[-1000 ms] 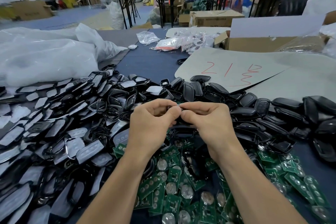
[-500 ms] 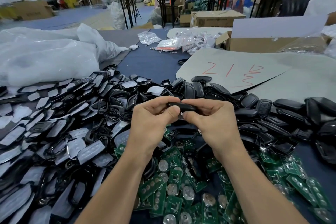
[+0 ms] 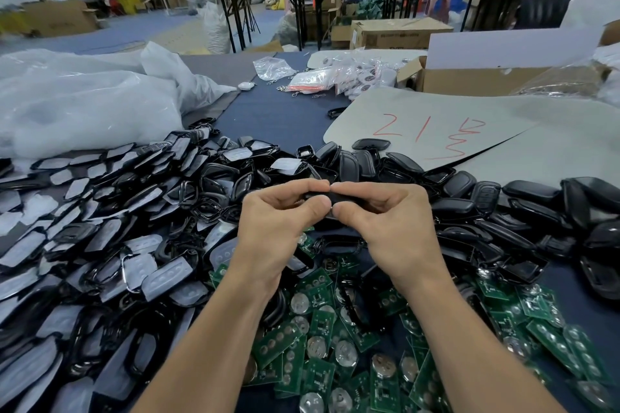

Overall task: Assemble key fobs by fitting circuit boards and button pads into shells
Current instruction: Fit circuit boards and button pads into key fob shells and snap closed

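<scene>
My left hand (image 3: 275, 231) and my right hand (image 3: 389, 228) meet above the table and together pinch one black key fob shell (image 3: 330, 199) between thumbs and fingertips; most of the shell is hidden by the fingers. Below the hands lies a heap of green circuit boards (image 3: 322, 359) with round coin cells. To the left spreads a pile of black shell frames with pale button pads (image 3: 100, 245). To the right lies a pile of closed black fob shells (image 3: 523, 211).
A grey cardboard sheet with red writing (image 3: 432, 131) lies behind the fobs. White plastic bags (image 3: 84, 104) fill the far left, small clear packets (image 3: 322, 77) and an open carton (image 3: 476, 77) stand at the back. Dark blue tabletop (image 3: 278, 117) shows in the middle.
Both hands have risen slightly with the shell and turned it, so its dark edge now shows between the fingertips. The piles have not moved.
</scene>
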